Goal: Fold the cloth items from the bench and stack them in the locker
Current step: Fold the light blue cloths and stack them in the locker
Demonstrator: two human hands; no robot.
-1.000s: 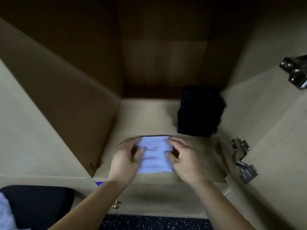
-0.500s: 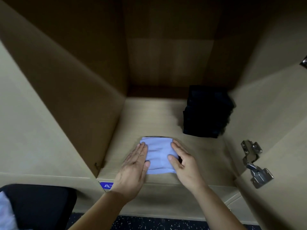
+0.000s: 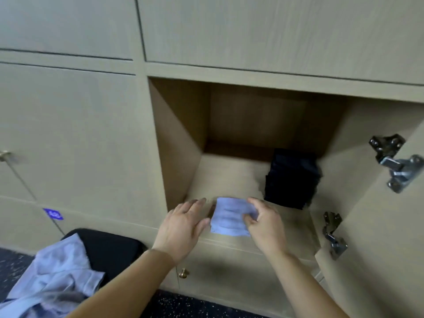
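Observation:
A small folded light-blue cloth [image 3: 229, 218] lies at the front edge of the open locker's floor [image 3: 229, 177]. My left hand [image 3: 183, 223] hovers just left of it with fingers spread and straight, not holding it. My right hand [image 3: 263, 222] is at the cloth's right edge, its fingers bent over that edge. A stack of folded black cloth [image 3: 291, 177] sits at the locker's back right. On the black bench [image 3: 110, 249] at lower left lies an unfolded light-blue cloth [image 3: 52, 278].
The locker door [image 3: 390, 226] stands open at right, with metal hinges [image 3: 397, 161] and a second hinge [image 3: 332, 235] on it. Shut locker doors surround the opening. A small brass knob [image 3: 182, 273] is below. Dark speckled floor runs along the bottom.
The view has pulled back from inside the locker. My left hand has lifted off the folded blue cloth and moved left; my right hand stays at its right edge.

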